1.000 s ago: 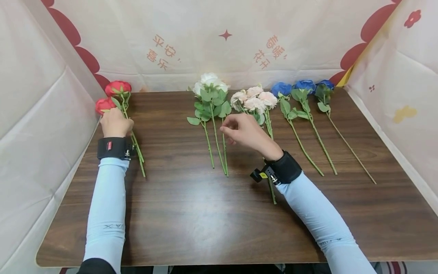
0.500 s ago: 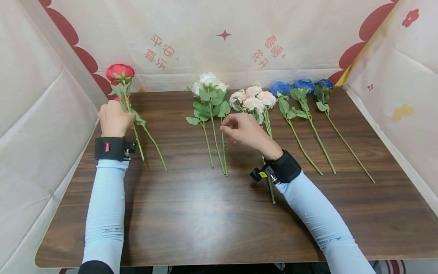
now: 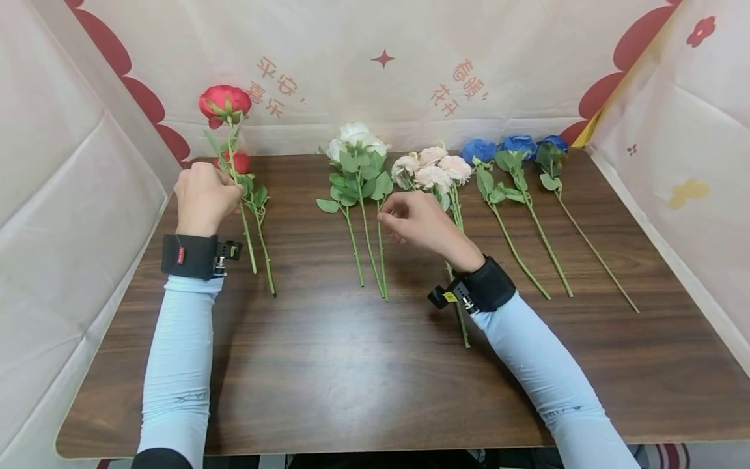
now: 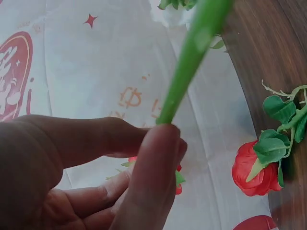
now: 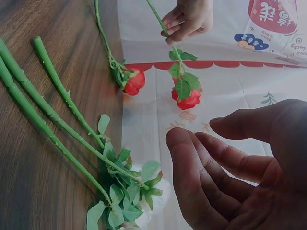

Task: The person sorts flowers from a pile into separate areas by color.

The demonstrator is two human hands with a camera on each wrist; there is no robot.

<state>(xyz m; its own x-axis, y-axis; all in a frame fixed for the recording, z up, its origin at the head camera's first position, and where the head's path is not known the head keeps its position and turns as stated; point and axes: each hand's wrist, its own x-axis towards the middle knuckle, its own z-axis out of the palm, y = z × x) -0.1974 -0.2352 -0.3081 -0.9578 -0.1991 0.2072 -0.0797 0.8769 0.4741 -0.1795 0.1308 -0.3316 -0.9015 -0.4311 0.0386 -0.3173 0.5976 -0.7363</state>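
My left hand [image 3: 205,198] pinches a red rose [image 3: 225,104] by its green stem, thumb against fingers, and the bloom stands raised in front of the back cloth. In the left wrist view the stem [image 4: 194,52] rises from between thumb and fingertips. A second red rose [image 5: 134,81] lies on the table just to the right of that hand. My right hand [image 3: 418,225] hovers with loosely bent fingers and nothing in them, thumb and fingertips apart in the right wrist view. It is nearest the white roses [image 3: 359,146] and a pale pink bunch [image 3: 433,172], whose stems its wrist partly covers.
Several blue roses [image 3: 518,146] lie along the back right of the brown wooden table [image 3: 328,378]. A pale printed cloth [image 3: 334,91] hangs behind and at both sides. A small camera [image 3: 443,298] sits on the right wrist strap.
My left hand has lifted one red rose upward and shifted slightly right. The other red rose, earlier beside it under the hand, now lies farther right. The right hand stays put.
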